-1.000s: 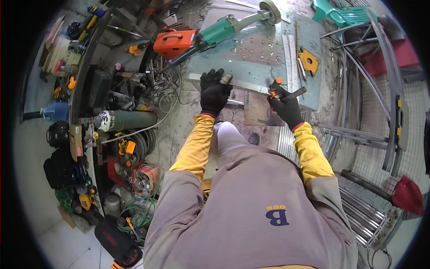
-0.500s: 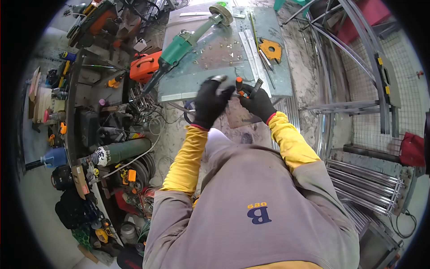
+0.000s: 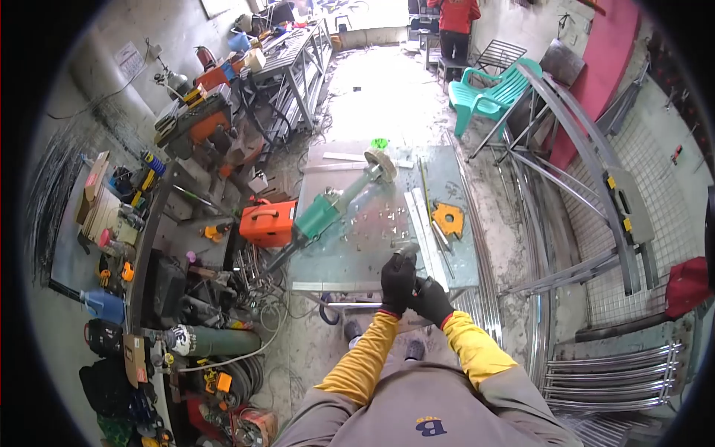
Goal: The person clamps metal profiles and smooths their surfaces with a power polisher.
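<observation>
My two gloved hands meet over the near edge of the metal worktable [image 3: 350,281]. My left hand [image 3: 398,283] is closed, with a greyish piece [image 3: 407,249] at its fingertips; I cannot tell what it is. Close beside it, my right hand [image 3: 432,302] is curled around a small orange-and-black tool, now almost wholly hidden by the gloves. On the tabletop ahead lie a green angle grinder [image 3: 320,216] with a round wheel, several small metal bits, pale flat strips [image 3: 423,235] and an orange magnetic welding holder [image 3: 447,220].
An orange case [image 3: 268,223] stands left of the table, near a cluttered shelf and a gas cylinder [image 3: 223,342]. Steel frames [image 3: 588,156] and a green plastic chair [image 3: 491,93] are at right. A person in red [image 3: 456,18] stands far back.
The view has tilted up, bringing the far room into sight. My left hand has come over to my right hand, and the orange-and-black tool is now mostly covered.
</observation>
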Available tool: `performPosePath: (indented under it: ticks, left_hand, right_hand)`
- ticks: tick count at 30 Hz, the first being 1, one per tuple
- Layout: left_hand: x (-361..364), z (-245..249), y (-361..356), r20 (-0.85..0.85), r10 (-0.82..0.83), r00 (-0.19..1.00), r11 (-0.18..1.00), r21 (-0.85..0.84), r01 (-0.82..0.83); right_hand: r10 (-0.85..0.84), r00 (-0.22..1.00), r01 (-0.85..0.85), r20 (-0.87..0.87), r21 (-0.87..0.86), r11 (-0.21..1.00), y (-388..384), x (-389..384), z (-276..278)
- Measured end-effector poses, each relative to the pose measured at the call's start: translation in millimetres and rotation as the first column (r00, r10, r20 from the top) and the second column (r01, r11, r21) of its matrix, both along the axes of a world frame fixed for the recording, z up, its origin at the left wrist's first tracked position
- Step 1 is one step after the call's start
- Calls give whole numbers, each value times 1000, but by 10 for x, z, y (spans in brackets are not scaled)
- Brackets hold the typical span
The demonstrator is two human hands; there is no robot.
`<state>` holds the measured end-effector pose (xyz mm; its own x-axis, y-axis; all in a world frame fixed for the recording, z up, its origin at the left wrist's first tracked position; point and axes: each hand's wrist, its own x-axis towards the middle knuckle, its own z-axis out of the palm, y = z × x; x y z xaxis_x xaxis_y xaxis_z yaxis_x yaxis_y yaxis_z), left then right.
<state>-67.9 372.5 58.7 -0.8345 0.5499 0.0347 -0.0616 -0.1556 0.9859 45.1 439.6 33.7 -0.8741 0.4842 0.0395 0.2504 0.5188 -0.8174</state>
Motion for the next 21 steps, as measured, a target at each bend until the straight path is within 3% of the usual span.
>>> performPosePath:
  ticks: [1, 3, 7, 9, 10, 12, 13, 17, 19, 20, 21]
  left_hand:
    - [-158, 13, -38, -3, -1, 1000, 1000, 8, 1]
    - [-401, 182, -143, 53, -509, 859, 861, 23, 509]
    - [-290, 401, -164, -130, -471, 872, 882, -57, 468]
    - [41, 498, -155, -92, -9, 996, 988, -154, -5]
    - [136, 458, -106, -91, -14, 996, 988, -155, -1]
    - [284, 313, -1, 113, 210, 971, 971, 94, -221]
    - [316, 241, 46, 25, 281, 959, 958, 56, -282]
    - [187, 289, 24, -54, 317, 947, 948, -6, -318]
    - [-31, 197, -121, -110, -104, 988, 985, -152, 86]
    - [-168, 261, -167, -110, -98, 989, 985, -153, 81]
    - [-344, 380, -188, -515, -260, 817, 965, -114, 235]
  right_hand:
    - [8, 1000, -9, -2, -62, 998, 5, 3, 35]
    - [11, 1000, -11, -1, -25, 1000, -3, -16, 90]
    - [18, 999, -16, 34, -44, 999, -12, -9, 133]
    - [50, 998, -48, 37, -61, 997, -17, -1, 351]
    - [45, 998, -43, 38, -62, 997, -7, -6, 325]
    - [51, 997, -48, -58, 63, 997, -7, -10, 202]
    - [51, 997, -47, -54, 62, 997, 1, -6, 142]
    - [65, 996, -61, -69, 48, 997, 6, -8, 145]
    - [50, 998, -47, -44, 66, 997, 8, -10, 130]
    - [38, 994, -33, -106, 49, 998, 13, -15, 54]
    - [26, 986, -22, -167, 28, 999, -5, -8, -7]
